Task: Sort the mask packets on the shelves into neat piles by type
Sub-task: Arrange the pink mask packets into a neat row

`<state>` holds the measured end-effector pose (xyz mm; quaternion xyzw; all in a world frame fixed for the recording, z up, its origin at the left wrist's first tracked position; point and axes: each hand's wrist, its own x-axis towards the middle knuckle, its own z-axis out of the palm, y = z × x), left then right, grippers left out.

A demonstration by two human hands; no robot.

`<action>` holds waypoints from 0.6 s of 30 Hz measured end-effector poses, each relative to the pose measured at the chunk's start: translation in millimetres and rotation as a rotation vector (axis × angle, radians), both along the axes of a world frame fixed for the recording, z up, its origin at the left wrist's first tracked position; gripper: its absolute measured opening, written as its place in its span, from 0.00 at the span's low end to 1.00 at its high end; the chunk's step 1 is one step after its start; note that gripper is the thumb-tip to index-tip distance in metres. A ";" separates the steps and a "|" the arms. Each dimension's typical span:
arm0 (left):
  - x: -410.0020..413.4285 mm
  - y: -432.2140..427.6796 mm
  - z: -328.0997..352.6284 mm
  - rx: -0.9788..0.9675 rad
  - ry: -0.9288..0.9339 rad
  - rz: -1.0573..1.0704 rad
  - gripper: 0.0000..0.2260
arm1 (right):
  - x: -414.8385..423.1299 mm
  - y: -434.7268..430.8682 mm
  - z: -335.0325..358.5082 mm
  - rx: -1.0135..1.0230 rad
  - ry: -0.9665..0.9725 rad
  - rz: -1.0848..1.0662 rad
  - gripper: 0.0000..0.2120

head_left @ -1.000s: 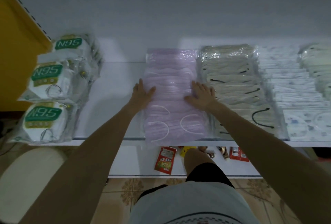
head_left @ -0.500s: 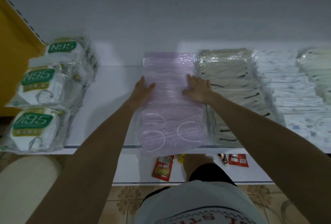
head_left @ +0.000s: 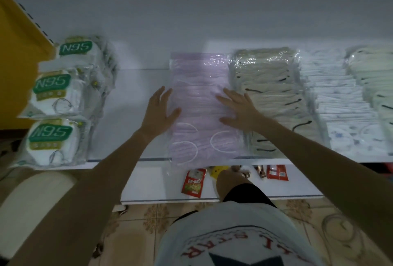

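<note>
Both hands are working the purple mask pile (head_left: 200,87), which is sitting mid-shelf between the N95 packets (head_left: 63,95) on the left and the beige pile (head_left: 270,87) on the right. The left hand (head_left: 158,110) is lying along the pile's left edge, fingers straight. The right hand (head_left: 238,110) is pressing flat on its right side, fingers spread. Neither is gripping anything. My read: they're bracketing the stack so the slick, glossy film bags aren't sliding sideways. The packets are flat and soft, with white ear loops showing through the wrap. The near end appears to be overhanging the shelf (head_left: 131,100) lip and probably needs nudging back. The beige pile, with black loops, is touching the purple pile's right edge. The N95 packets are bulkier and cupped, sitting well apart.
</note>
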<state>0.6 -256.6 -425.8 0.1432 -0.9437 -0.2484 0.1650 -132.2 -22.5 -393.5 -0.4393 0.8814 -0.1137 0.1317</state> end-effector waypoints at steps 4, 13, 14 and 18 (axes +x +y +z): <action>46.3 22.0 -19.7 -0.336 0.001 -0.424 0.22 | 43.0 32.4 -16.8 0.177 0.083 0.163 0.46; 55.0 51.2 -8.3 -0.417 -0.379 -0.251 0.27 | 72.3 36.0 -33.0 0.239 0.123 -0.046 0.33; 54.5 51.8 -9.0 -0.433 -0.357 -0.251 0.27 | 73.2 34.2 -33.5 0.253 0.128 -0.051 0.30; 54.1 47.9 -14.1 -0.421 -0.372 -0.291 0.27 | 74.7 29.1 -38.9 0.249 0.171 -0.067 0.30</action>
